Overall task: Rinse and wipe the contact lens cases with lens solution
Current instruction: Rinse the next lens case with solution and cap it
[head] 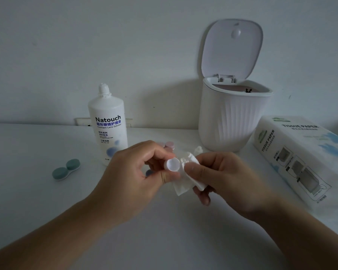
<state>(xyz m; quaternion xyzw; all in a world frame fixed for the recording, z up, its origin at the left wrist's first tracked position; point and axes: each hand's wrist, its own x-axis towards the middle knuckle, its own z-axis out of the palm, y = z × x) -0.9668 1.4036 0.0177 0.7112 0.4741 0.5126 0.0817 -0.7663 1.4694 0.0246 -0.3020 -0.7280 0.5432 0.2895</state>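
At centre frame, the left hand (134, 172) pinches a small white lens-case cap (172, 165) between thumb and curled fingers, with the cap's open hollow turned toward the camera. Immediately to the right of it, the right hand (220, 180) grips a folded white tissue (185, 177), thumb on top and fingers curled beneath; the tissue's upper edge touches the cap's right side, and its lower corner hangs below both hands. Behind the left hand, an uncapped white bottle labelled "Natouch Contact Lens Solution" (108, 123) stands upright on the white table (47, 201). A green contact lens case (66, 169) with both caps on lies at left of centre, well apart from the hands. A pink lens case (167, 145) is partly visible behind the left-hand fingers, and a bluish part (149, 173) shows beneath them; its identity cannot be determined. In the upper right, a white ribbed desktop bin (232, 117) stands with its lid (232, 45) raised upright. A tissue paper box (300, 152) lies at the right edge, near the bin.
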